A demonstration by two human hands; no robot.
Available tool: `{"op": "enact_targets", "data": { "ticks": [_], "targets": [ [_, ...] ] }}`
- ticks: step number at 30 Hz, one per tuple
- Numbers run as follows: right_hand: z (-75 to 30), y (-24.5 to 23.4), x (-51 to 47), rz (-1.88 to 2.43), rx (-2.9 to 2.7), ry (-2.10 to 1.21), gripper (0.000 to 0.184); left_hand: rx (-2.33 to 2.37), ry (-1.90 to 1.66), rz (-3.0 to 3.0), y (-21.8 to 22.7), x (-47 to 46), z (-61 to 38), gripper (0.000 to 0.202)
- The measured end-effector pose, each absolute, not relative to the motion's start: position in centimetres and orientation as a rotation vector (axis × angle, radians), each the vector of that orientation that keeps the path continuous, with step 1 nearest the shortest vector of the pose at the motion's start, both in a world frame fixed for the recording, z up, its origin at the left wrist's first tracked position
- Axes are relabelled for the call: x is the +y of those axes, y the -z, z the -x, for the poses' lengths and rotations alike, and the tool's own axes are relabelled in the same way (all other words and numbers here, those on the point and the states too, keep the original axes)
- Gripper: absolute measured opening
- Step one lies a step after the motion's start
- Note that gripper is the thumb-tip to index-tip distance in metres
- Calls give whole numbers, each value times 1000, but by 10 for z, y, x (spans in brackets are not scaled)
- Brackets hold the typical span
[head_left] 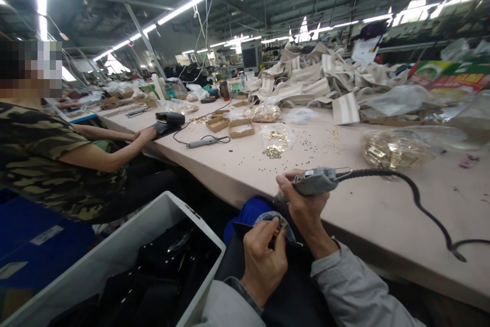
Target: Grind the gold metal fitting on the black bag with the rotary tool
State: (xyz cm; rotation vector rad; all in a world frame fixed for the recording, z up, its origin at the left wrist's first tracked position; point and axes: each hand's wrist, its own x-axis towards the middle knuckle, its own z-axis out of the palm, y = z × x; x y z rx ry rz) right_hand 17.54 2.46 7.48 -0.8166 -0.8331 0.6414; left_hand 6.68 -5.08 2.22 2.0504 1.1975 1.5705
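Observation:
My right hand (308,209) is wrapped round a grey electric screwdriver (316,181), whose black cord runs off to the right over the table. The tool's tip points down and left, above my lap. In my left hand (265,255) the fingers pinch a small gold-coloured metal fitting (282,225) at the edge of a black leather-like piece (239,260) lying across my lap. My fingers partly cover the fitting, so its full shape is hidden.
Left of my lap stands a white bin (115,245) holding black pieces. On the table (245,169) lie gold fittings (273,151), tiny scattered screws, cardboard trays (241,128), a bag of metal parts (396,148) and heaped beige strips (306,82). A co-worker (57,153) sits at left.

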Motion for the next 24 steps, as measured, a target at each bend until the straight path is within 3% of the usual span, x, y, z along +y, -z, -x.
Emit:
{"op": "enact_targets", "data": {
  "ticks": [24],
  "targets": [
    [-160,-56,30,911,-986,-651,29,1165,-1505,-2035,-22,-45,-65,23]
  ]
}}
